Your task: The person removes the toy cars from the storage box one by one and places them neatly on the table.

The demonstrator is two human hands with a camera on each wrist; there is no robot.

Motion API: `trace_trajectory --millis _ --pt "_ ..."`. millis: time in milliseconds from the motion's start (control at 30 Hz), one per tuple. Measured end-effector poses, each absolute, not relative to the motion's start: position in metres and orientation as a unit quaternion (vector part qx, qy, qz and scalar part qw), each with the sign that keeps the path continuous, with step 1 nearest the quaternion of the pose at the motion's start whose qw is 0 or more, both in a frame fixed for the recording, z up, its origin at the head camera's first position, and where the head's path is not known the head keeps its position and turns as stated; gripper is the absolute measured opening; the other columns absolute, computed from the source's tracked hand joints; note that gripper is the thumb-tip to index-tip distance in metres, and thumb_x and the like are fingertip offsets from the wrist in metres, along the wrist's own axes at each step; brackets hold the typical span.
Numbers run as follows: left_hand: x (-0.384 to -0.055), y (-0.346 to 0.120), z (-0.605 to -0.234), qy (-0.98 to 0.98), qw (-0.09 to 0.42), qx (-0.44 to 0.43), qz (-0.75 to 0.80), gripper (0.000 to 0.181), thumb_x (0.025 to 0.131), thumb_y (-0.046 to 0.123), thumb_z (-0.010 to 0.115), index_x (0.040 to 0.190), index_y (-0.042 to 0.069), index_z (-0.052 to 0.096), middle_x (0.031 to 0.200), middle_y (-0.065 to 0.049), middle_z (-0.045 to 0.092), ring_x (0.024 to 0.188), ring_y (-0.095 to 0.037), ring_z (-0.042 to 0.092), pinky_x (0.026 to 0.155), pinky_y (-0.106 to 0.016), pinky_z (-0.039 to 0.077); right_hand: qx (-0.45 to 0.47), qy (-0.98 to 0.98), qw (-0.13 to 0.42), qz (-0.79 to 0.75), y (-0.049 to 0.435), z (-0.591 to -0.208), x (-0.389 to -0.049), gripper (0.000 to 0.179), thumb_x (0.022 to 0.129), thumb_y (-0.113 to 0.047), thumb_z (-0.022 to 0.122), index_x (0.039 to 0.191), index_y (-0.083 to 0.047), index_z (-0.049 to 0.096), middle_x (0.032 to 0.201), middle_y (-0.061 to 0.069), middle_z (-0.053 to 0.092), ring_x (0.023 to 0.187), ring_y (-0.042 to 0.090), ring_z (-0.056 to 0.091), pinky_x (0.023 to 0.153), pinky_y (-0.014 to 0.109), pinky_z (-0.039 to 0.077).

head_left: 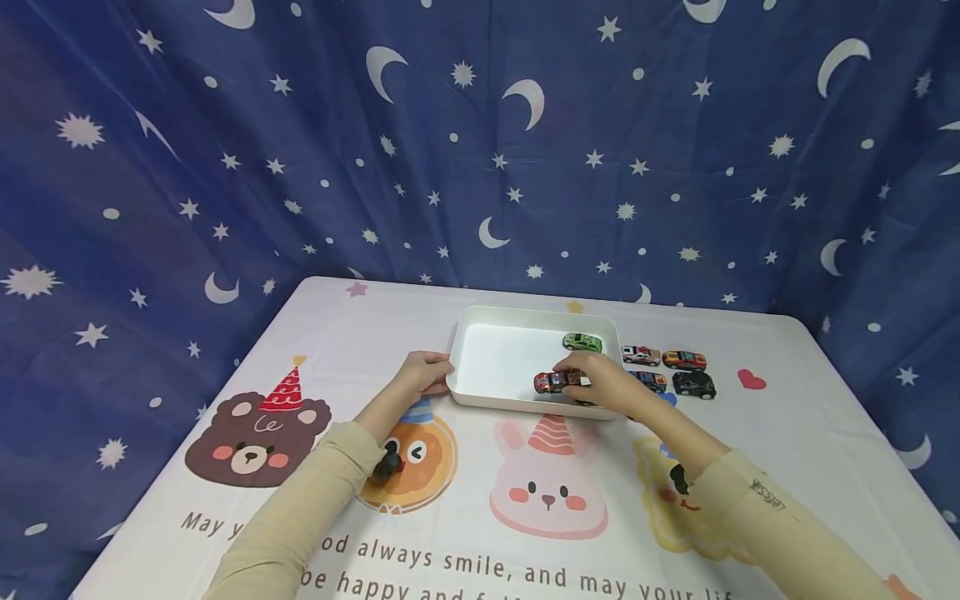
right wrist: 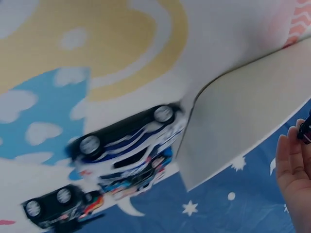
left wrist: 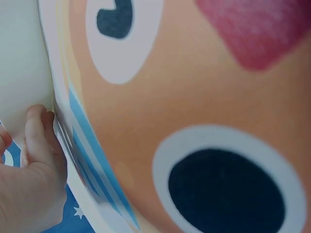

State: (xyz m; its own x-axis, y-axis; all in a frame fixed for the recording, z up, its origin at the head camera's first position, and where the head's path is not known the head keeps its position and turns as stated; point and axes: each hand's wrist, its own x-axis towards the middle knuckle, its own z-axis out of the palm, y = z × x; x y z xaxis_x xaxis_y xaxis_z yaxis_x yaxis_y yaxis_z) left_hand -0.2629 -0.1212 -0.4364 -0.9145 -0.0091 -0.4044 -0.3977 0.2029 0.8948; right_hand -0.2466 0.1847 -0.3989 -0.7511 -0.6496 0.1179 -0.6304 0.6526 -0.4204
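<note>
A white tray (head_left: 501, 358) lies on the table, and my left hand (head_left: 422, 376) grips its left edge. In the left wrist view the fingers (left wrist: 41, 141) bend against the tray's wall (left wrist: 24, 63). My right hand (head_left: 596, 382) reaches over the right part of the tray and pinches a red and black toy car (head_left: 551, 382) low over its floor. Part of that car is hidden by the fingers. Behind it in the tray sits a green toy car (head_left: 582, 342). At the right edge of the right wrist view, the right hand (right wrist: 295, 170) shows a dark bit of the car.
Right of the tray stand several toy cars: a white and red one (head_left: 641, 356), an orange one (head_left: 684, 360), a black one (head_left: 694, 384) and a blue one (head_left: 649, 382). A white and blue car (right wrist: 131, 143) is close beside the tray wall. A starry blue curtain (head_left: 420, 208) hangs behind.
</note>
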Motion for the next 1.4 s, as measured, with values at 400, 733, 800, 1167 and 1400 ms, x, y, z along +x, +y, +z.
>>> trace_trajectory --millis 400,733,800,1167,1400 --pt "-0.264 -0.121 -0.437 0.755 0.161 -0.136 0.621 0.042 0.089 0.005 0.055 0.129 -0.005 0.052 0.125 -0.024 0.057 0.069 -0.006 0.061 0.07 -0.02 0.06 -0.321 0.928 0.001 -0.187 0.219 -0.392 -0.23 0.029 0.081 -0.008 0.071 0.11 -0.001 0.067 0.105 0.014 0.068 0.097 0.029 0.062 0.081 0.042 0.056" --pt "-0.265 -0.122 -0.437 0.756 0.16 -0.138 0.62 0.041 0.089 0.006 0.056 0.129 -0.004 0.052 0.124 -0.024 0.058 0.072 -0.008 0.062 0.07 -0.021 0.06 -0.311 0.932 -0.012 -0.187 0.241 -0.392 -0.222 0.03 0.08 -0.008 0.072 0.109 -0.001 0.067 0.104 0.013 0.067 0.091 0.026 0.06 0.077 0.042 0.056" --pt "-0.265 -0.122 -0.437 0.756 0.161 -0.136 0.619 0.042 0.089 0.006 0.056 0.129 -0.005 0.052 0.124 -0.024 0.058 0.072 -0.008 0.063 0.072 -0.022 0.06 -0.306 0.932 -0.014 -0.194 0.247 -0.392 -0.22 0.031 0.08 -0.006 0.072 0.109 0.0 0.066 0.106 0.016 0.066 0.096 0.031 0.061 0.079 0.045 0.056" --pt "-0.265 -0.122 -0.438 0.755 0.169 -0.149 0.616 0.041 0.089 0.007 0.058 0.129 -0.002 0.053 0.117 -0.02 0.062 0.068 -0.006 0.061 0.069 -0.021 0.06 -0.275 0.937 -0.027 -0.214 0.289 -0.393 -0.208 0.031 0.08 -0.005 0.072 0.11 -0.001 0.066 0.109 0.017 0.067 0.099 0.035 0.061 0.083 0.051 0.055" --pt "-0.266 -0.122 -0.438 0.758 0.167 -0.148 0.613 0.041 0.089 0.008 0.058 0.129 -0.002 0.053 0.115 -0.02 0.063 0.069 -0.007 0.062 0.07 -0.021 0.06 -0.236 0.948 -0.018 -0.211 0.323 -0.402 -0.205 0.034 0.08 -0.011 0.072 0.111 0.001 0.065 0.108 0.018 0.066 0.101 0.035 0.06 0.081 0.046 0.056"
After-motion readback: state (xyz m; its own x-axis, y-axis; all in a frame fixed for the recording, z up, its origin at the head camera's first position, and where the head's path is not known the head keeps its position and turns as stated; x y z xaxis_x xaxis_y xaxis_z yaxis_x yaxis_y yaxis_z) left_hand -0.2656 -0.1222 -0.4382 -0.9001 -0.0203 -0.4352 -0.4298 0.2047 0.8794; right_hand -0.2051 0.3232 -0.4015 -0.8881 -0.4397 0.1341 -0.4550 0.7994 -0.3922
